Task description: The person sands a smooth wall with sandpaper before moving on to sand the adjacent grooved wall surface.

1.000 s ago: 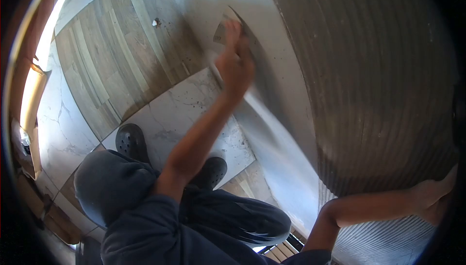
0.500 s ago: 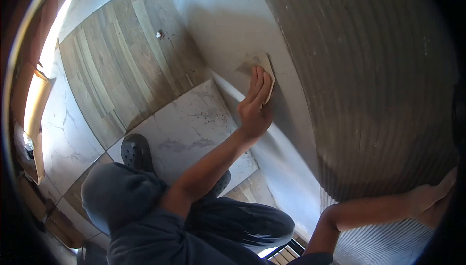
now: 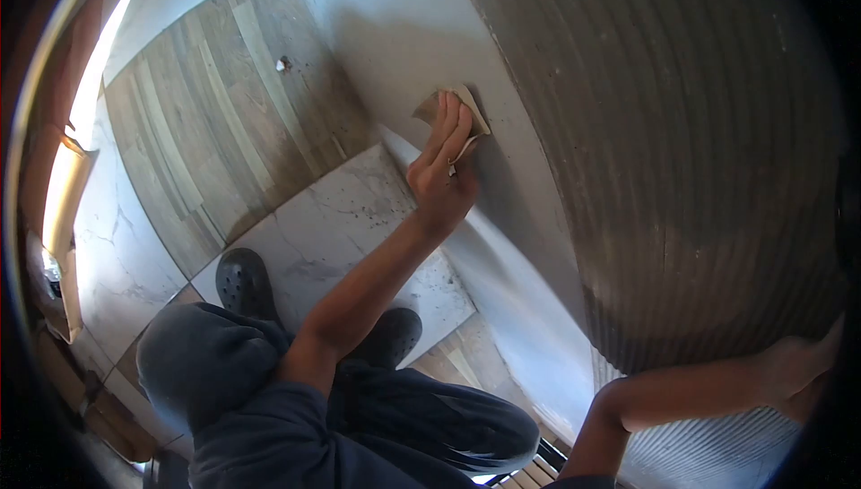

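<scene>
A tan sheet [image 3: 473, 112] is lying against the pale wall [image 3: 404, 50], its darker left corner curling. The left hand [image 3: 444, 166] is clamping it, fingers extending together over its face, forearm slanting upward. The right hand [image 3: 794, 372] is showing near the ridged surface [image 3: 682, 175]; its grip cannot be told.

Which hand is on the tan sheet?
The left hand, its fingers against the tan sheet at the smooth pale wall strip. The right hand is apart from it, near the ribbed surface at the picture's right edge.
</scene>
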Demonstrator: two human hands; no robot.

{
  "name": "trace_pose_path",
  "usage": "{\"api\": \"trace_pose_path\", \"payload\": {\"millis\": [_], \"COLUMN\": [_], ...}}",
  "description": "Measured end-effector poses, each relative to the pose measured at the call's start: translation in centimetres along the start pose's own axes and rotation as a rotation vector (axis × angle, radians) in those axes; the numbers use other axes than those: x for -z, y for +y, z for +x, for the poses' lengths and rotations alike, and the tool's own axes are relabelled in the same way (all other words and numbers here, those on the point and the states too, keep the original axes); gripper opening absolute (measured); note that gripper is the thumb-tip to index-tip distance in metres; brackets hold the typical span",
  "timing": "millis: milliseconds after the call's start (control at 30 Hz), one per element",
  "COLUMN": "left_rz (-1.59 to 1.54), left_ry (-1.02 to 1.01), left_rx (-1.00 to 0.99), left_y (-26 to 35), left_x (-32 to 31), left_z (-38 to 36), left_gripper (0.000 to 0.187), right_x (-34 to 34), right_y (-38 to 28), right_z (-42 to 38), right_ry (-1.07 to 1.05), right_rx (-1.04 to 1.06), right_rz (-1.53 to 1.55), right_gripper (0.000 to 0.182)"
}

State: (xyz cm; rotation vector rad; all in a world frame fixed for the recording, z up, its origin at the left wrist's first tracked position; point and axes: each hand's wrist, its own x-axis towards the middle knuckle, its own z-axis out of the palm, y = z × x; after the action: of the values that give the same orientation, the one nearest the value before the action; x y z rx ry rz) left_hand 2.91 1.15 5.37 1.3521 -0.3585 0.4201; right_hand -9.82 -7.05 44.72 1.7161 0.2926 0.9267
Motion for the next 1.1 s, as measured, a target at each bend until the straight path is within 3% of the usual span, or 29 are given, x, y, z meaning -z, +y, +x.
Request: {"api": "trace_pose_path", "payload": {"millis": [100, 167, 267, 333, 400, 433, 500, 567, 600, 633, 667, 767, 833, 900, 967, 1033, 1100], "left_rz": [0.096, 0.244, 0.298, 0.153, 0.362, 0.254, 0.13, 0.156, 0.067, 0.063, 0.057, 0.277, 0.23, 0.174, 0.118, 0.054, 0.003], "left_ry": [-0.028, 0.113, 0.227, 0.174, -0.153, 0.0, 0.153, -0.016, -0.097, -0.089, -0.06, -0.039, 0.069, 0.016, -0.034, -0.249, -0.079], "left_rx": [-0.113, 0.145, -0.003, 0.185, 0.495, 0.094, -0.321, -0.282, -0.056, -0.05, 0.1, 0.135, -0.09, -0.121, -0.149, 0.358, 0.333], "left_y": [-1.0, -1.5, -4.9, -4.6, -0.7, -2.1, -3.8, -3.7, -3.8, -3.6, -3.2, -2.3, -1.1, -2.3, -3.4, -3.1, -2.9], "left_x": [0.3, 0.0, -0.3, 0.6, 1.8, 0.7, 0.6, 1.3, 1.9, 1.8, 1.7, 0.4, -0.7, -0.2, 0.4, 1.2, -1.4], "left_z": [1.9, 6.9, 14.0, 17.0, 15.1, 11.0, 7.5, 7.0, 8.8, 11.7, 15.1, 14.0, 10.8, 10.8, 11.6, 14.8, 13.3], "left_gripper": [0.034, 0.027, 0.03, 0.027, 0.029, 0.031, 0.032, 0.036, 0.035, 0.035, 0.036, 0.035, 0.04, 0.039, 0.038, 0.046, 0.046], "right_x": [-0.7, -0.8, -1.3, -1.7, -2.2, -2.6, -2.8, -2.5, -2.4, -2.4, -2.4, -2.0, -0.9, 0.1, -0.2, -1.1, -1.5], "right_y": [-0.5, -0.6, -0.8, -0.9, -1.0, -0.8, -1.2, -1.8, -2.0, -2.0, -2.0, -2.2, -1.6, -1.9, -2.3, -3.3, -3.7], "right_z": [0.8, 1.0, 1.7, 2.2, 2.8, 3.1, 3.3, 3.4, 3.4, 3.2, 3.2, 3.2, 2.0, 0.8, 0.8, 2.0, 2.4], "right_ry": [0.031, 0.037, 0.027, 0.015, -0.002, -0.009, 0.034, 0.002, -0.01, -0.014, -0.018, -0.035, -0.1, -0.173, -0.104, -0.016, 0.025], "right_rx": [-0.008, -0.001, 0.006, 0.022, 0.03, 0.019, 0.064, 0.036, 0.035, 0.022, 0.012, -0.009, 0.003, 0.034, 0.002, -0.061, -0.09], "right_rz": [0.141, 0.194, 0.278, 0.336, 0.385, 0.41, 0.408, 0.378, 0.368, 0.366, 0.369, 0.353, 0.268, 0.198, 0.164, 0.17, 0.166], "right_gripper": [0.022, 0.023, 0.025, 0.026, 0.028, 0.028, 0.028, 0.026, 0.026, 0.027, 0.027, 0.031, 0.027, 0.022, 0.024, 0.026, 0.029]}}
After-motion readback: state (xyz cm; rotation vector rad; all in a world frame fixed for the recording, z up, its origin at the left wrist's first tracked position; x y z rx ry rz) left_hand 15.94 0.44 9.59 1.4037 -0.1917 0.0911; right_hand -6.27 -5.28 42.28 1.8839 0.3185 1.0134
